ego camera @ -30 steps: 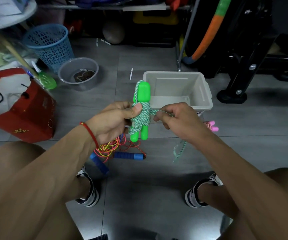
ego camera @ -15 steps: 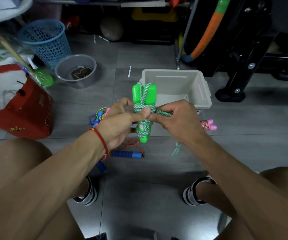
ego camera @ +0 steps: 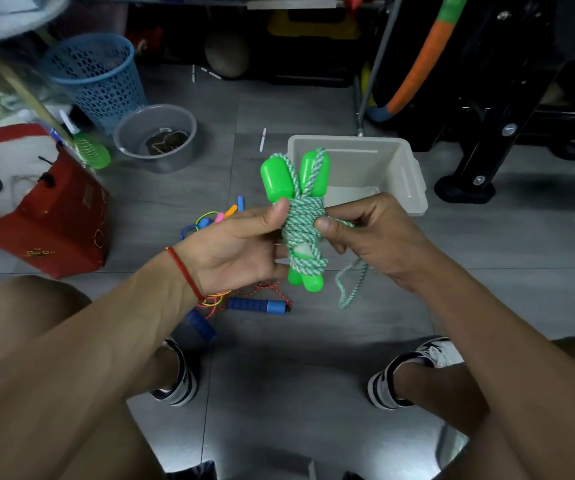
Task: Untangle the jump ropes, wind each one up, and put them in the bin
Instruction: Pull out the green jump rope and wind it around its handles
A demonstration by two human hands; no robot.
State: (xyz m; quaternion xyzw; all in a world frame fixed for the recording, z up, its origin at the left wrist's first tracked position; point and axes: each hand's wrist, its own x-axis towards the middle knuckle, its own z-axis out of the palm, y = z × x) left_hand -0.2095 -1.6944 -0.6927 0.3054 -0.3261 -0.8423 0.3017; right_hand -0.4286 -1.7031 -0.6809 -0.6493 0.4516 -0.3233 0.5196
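A green jump rope point(ego camera: 301, 220), its green-and-white cord wound round its two green handles, is held upright in front of me. My left hand point(ego camera: 241, 247) grips the bundle from the left, thumb on the cord. My right hand point(ego camera: 365, 233) pinches the cord on the right side, and a loose loop point(ego camera: 350, 285) hangs below it. Just behind stands the beige bin point(ego camera: 414, 188), with nothing visible inside. On the floor lie a rope with blue foam handles point(ego camera: 258, 304) and a tangle of bright coloured ropes point(ego camera: 213, 220).
A red bag point(ego camera: 54, 216) stands at the left, with a blue mesh basket point(ego camera: 95, 77) and a grey bowl point(ego camera: 156, 140) behind it. Black equipment legs point(ego camera: 469, 178) and an orange-green hoop point(ego camera: 414, 71) are at the back right. My feet in striped shoes point(ego camera: 414, 368) flank bare floor.
The bundle has turned so both green handle tops show side by side. My right hand has come in against the wraps, and the hanging cord is now a short loop.
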